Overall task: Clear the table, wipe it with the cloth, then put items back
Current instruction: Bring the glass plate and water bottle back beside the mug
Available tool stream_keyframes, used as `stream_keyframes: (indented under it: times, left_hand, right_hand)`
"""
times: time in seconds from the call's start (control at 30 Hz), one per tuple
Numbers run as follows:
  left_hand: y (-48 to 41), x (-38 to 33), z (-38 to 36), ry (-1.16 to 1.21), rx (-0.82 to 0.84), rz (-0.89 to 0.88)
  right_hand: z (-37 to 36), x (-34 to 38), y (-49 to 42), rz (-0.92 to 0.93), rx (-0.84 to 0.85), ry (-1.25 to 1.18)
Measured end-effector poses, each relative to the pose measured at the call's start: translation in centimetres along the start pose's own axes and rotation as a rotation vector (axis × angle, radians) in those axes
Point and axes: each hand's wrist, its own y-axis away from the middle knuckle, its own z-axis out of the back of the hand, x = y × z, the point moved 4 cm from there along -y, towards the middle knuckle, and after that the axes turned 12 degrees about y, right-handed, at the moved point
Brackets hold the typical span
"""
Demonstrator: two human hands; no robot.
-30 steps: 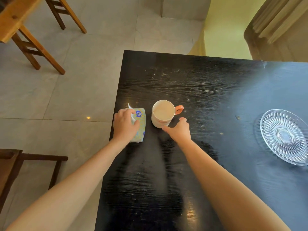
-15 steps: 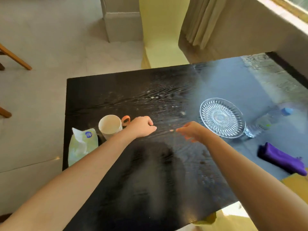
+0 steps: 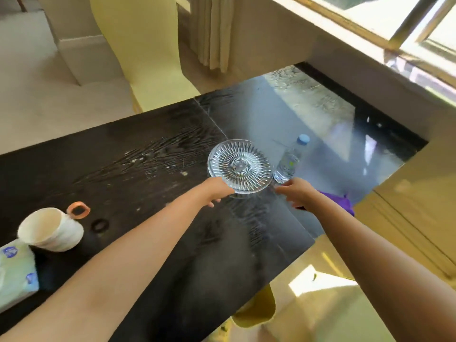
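Observation:
A clear cut-glass plate is at the middle of the black table. My left hand grips its near-left rim, fingers under the edge, and the plate looks slightly raised. My right hand is open, fingertips close to the plate's right rim, beside the base of a small water bottle with a blue cap. A purple cloth lies just behind my right hand, partly hidden by it. A white mug with an orange handle and a tissue pack sit at the table's left end.
A black ring lies next to the mug. A yellow chair stands at the far side, another yellow seat at the near right corner. A wall and window sill border the table's right end.
My view swung right from the mug and tissue pack. My left hand left the tissue pack and took hold of the plate's rim; my right hand moved from the mug to the plate's right side.

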Motion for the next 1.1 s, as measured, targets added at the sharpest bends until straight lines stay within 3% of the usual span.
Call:
stream_keyframes:
  times: [0.13,0.4,0.83,1.1]
  left_hand:
    - [-3.5,-1.1,-1.9,0.299,0.000,0.120]
    - [-9.6,1.8,-2.2,0.660,-0.254,0.259]
    - [-13.7,3.0,-3.0,1.119,-0.205,0.234]
    - [-13.5,2.8,-2.3,1.040,-0.289,0.142]
  right_hand:
    - [2.5,-2.7,-2.6,-0.035,-0.091,-0.097]
    - [4.8,-4.8,-8.7,-0.047,-0.270,-0.294]
    - [2.7,-3.9,-13.1,-0.024,-0.458,-0.326]
    - [1.4,-3.7,-11.3,0.053,-0.472,-0.323]
